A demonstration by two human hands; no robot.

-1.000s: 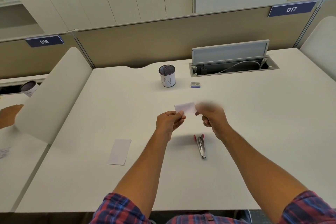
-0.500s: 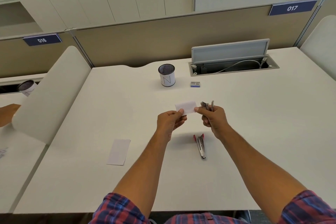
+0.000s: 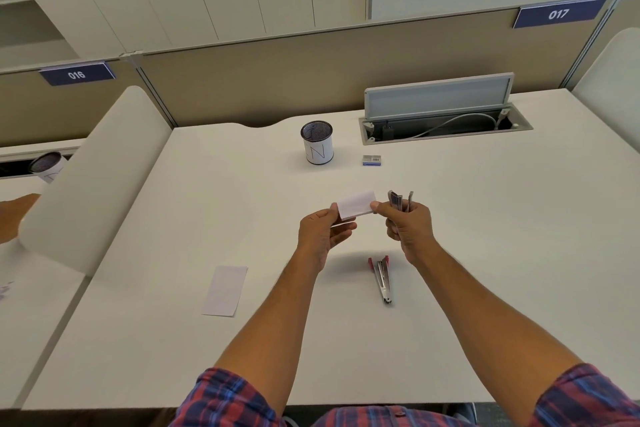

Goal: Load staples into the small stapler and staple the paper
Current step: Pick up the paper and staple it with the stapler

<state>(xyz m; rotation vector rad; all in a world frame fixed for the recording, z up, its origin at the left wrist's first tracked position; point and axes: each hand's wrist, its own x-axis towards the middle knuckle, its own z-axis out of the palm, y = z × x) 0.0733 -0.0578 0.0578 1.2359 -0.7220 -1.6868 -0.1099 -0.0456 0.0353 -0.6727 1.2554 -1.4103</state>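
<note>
while both hands sit raised above the middle of the desk (image 3: 485,253), i log the items as follows. item one: left hand (image 3: 320,234), fingers curled, thumb and forefinger pinched on the left end of a small folded paper (image 3: 356,204), which is held off the desk surface between the two hands. item two: right hand (image 3: 408,229), thumb tip touching the right end of the same paper, remaining fingers wrapped around a small metal stapler (image 3: 398,201) that stands upright out of the fist; two metal parts show above the knuckles with a gap between them, so it looks to be hinged open, though i cannot tell that for certain from here. item three: a second tool with red handles and metal jaws (image 3: 381,276), lying flat on the desk just below the right hand, nearer the front edge. item four: a loose white paper slip (image 3: 225,289), flat on the desk toward the front-left. item five: staple box (image 3: 372,159), small, blue and white, toward the back edge. item six: mesh pen cup (image 3: 317,142) with a white label, upright, left of the staple box. item seven: cable tray (image 3: 446,123) recessed at the back edge, lid raised, grey cable inside.
</note>
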